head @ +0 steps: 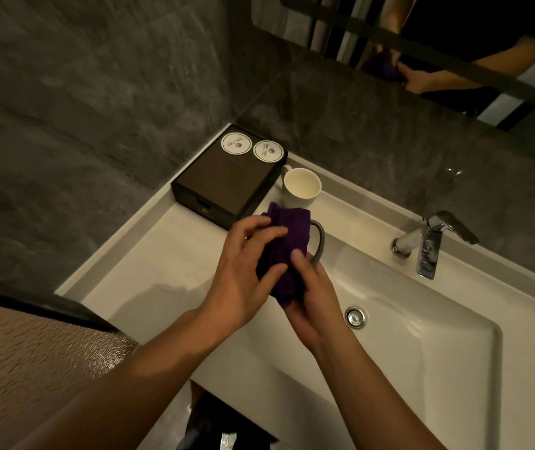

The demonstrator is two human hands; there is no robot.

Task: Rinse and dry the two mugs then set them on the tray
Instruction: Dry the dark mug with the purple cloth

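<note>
surface: white counter | on it: black tray | white mug beside tray

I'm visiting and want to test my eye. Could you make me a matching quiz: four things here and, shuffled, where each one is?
Things:
1 purple cloth
2 white mug
3 tap
4 two round paper discs

Places:
A on the dark tray
B behind the sink basin
C gripped by left hand and right hand
D upright on the counter beside the tray

Pairs: 1-C, 2-D, 3-B, 4-A
</note>
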